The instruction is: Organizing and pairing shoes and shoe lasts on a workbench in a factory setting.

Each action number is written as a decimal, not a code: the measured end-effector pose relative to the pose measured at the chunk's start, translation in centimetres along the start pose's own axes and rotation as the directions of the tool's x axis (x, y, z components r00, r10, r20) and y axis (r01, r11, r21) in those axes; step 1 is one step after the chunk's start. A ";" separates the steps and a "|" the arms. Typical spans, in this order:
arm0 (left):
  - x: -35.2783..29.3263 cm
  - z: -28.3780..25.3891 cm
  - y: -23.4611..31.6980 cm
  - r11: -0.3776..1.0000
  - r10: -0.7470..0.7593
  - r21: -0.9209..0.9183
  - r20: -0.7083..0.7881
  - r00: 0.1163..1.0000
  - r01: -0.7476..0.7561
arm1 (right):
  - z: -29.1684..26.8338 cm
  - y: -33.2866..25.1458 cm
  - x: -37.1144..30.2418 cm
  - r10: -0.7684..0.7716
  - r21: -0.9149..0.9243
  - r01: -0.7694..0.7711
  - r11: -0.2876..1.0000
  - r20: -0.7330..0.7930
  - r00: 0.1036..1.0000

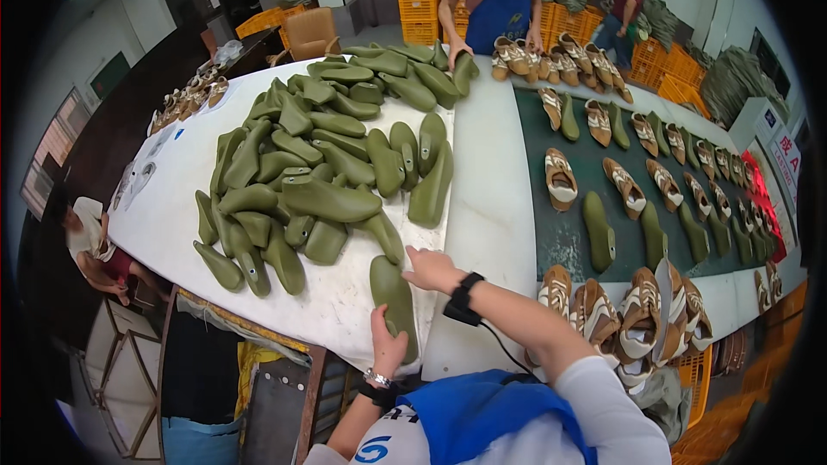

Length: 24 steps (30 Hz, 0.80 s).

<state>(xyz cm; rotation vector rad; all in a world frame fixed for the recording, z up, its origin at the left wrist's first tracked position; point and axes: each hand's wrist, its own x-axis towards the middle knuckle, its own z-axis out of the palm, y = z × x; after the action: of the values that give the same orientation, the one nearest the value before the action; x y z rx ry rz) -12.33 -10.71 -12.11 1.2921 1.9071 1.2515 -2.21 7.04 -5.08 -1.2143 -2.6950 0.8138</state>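
Note:
My left hand [389, 346] is wrapped around the lower part of a green shoe last [389, 288], which lies lengthwise at the near edge of the white table. Just right of that last's upper end is my right hand [431, 269]. Its fingers and thumb are apart and point left, holding nothing that I can see. Beyond both hands spreads a heap of green shoe lasts [332, 200]. One last [382, 235] from the heap reaches down close to my right fingertips; whether they touch it I cannot tell.
Right of the white table [487, 232], a green belt [564, 245] carries rows of brown-and-white shoes [561, 179] and lasts. More shoes [594, 310] crowd its near edge. Across the table a person in a blue apron [500, 9] touches a last. Someone sits at far left [90, 241].

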 end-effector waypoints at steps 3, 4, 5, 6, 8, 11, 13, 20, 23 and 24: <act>-0.4 0.0 -0.2 0.994 -0.055 0.090 -0.023 0.998 0.057 | 5.2 -0.8 7.0 0.162 0.080 -0.158 0.984 -0.049 0.986; -0.6 -0.1 -0.4 0.994 -0.016 0.110 -0.063 0.998 0.023 | 6.4 -1.0 7.7 0.166 0.125 -0.158 0.979 -0.059 0.984; -0.6 0.1 -0.3 0.991 0.036 0.130 -0.087 0.996 -0.024 | 6.4 -1.0 8.0 0.205 0.165 -0.192 0.967 -0.068 0.976; -0.5 0.4 -0.1 0.979 0.055 0.201 -0.110 0.992 -0.032 | 6.6 -0.7 8.4 0.232 0.199 -0.205 0.958 -0.124 0.965; -0.4 0.0 -0.1 0.994 0.020 0.105 -0.078 0.997 -0.012 | 6.6 0.7 8.6 0.227 0.225 -0.183 0.957 -0.189 0.955; -0.3 -1.3 0.0 0.983 -0.150 -0.109 -0.035 0.988 0.146 | 3.2 6.8 8.4 0.115 0.265 -0.045 0.963 -0.255 0.960; -0.9 -2.5 -1.1 0.924 -0.279 -0.286 -0.050 0.959 0.254 | -3.6 8.5 6.0 0.084 0.479 -0.175 0.860 0.206 0.975; 1.9 -1.7 1.7 0.975 -0.192 -0.093 0.105 0.976 0.202 | -13.8 17.6 -1.7 0.053 0.531 -0.397 0.749 0.549 0.834; 3.2 0.3 0.8 0.999 -0.033 0.028 0.180 0.983 0.029 | -9.6 18.7 0.4 0.221 0.521 -0.424 0.741 0.406 0.887; 3.9 0.9 1.2 0.999 -0.040 -0.026 0.227 0.973 0.047 | -7.8 18.9 0.1 0.171 0.572 -0.352 0.741 0.346 0.922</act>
<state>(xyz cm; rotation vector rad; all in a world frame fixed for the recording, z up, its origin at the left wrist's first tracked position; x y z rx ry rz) -12.71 -6.71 -11.12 1.3093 1.7384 1.0587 12.65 20.86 -7.85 -1.3776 -2.1003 1.8597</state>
